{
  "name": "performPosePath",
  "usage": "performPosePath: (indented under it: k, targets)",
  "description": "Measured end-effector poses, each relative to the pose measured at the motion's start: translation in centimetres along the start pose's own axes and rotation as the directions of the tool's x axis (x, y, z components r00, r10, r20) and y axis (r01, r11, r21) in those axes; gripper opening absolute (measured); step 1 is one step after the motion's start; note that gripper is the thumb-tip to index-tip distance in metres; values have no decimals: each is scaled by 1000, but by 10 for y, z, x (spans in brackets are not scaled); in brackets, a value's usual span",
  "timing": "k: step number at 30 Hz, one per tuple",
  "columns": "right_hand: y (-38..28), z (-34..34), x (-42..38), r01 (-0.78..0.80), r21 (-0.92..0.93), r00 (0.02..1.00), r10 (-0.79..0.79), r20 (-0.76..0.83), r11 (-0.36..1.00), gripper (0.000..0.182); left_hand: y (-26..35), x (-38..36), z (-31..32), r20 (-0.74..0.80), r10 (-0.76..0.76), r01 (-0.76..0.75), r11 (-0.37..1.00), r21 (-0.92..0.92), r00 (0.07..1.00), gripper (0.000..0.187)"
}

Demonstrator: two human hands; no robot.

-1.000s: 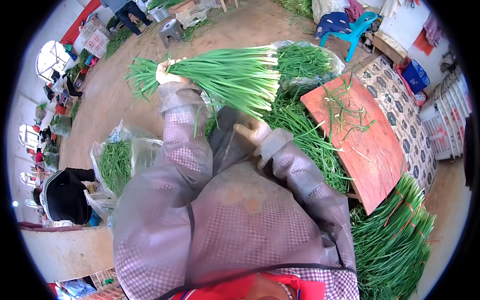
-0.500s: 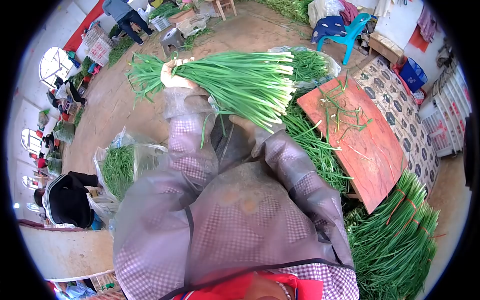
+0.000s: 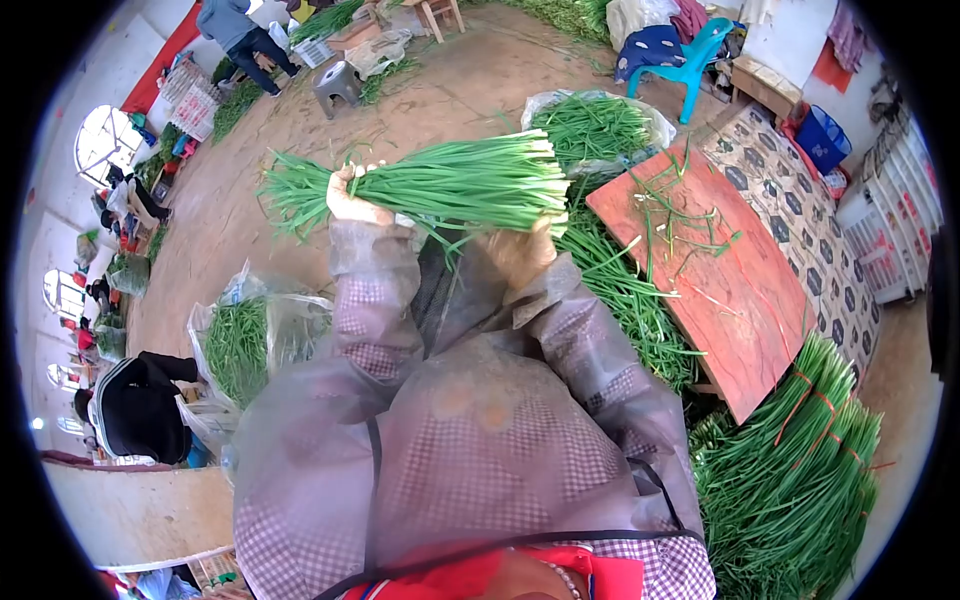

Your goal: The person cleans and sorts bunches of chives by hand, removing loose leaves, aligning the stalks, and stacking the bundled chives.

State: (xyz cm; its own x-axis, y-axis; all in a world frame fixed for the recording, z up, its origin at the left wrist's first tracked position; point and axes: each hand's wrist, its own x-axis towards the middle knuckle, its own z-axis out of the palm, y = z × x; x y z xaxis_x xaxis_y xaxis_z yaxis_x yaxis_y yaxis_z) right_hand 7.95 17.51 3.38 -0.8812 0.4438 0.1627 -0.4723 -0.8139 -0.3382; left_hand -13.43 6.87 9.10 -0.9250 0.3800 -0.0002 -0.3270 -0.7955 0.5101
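A thick bunch of garlic chives [image 3: 465,185] lies crosswise in front of me, pale cut ends to the right and loose green tips to the left. My left hand [image 3: 355,197] is closed around it near the leafy end. At the pale ends, my right hand [image 3: 528,248] holds the bunch from below; its thumb side shows, while some fingers are hidden behind the stems. Several bent leaves hang under the bunch between my hands. Both forearms are in translucent sleeves over checked cloth.
A reddish board [image 3: 715,280] with leaf scraps stands to my right, tied chives [image 3: 790,480] below it. Loose chives lie in plastic bags [image 3: 590,130] ahead and at left [image 3: 240,345]. A blue chair [image 3: 685,70] and grey stool [image 3: 338,88] stand farther off. Other people are at left.
The bunch has dropped slightly toward me, and its pale ends are more even and compact. My right hand has risen and moved right against those ends. The left hand keeps its hold.
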Motion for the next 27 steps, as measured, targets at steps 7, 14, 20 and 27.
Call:
performPosePath:
  k: [7, 14, 20, 27]
  targets:
    - [-12, -37, 1, 167, 192, 977, -189, 102, 967, 81, 30, -98, 14, 748, -173, -271, 860, 432, 641, 18]
    - [2, -59, -25, -98, 240, 980, 135, -143, 966, 73, 51, -127, -26, 718, -689, -504, 657, 560, -100, 19]
    - [12, -100, -20, -125, 138, 978, 145, -147, 983, 57, 42, -121, -109, 474, -856, -345, 517, 783, -206, 47]
    - [8, -117, -2, -177, 122, 952, 201, -230, 977, 59, 69, -116, -65, 400, -904, 182, 373, 910, -148, 55]
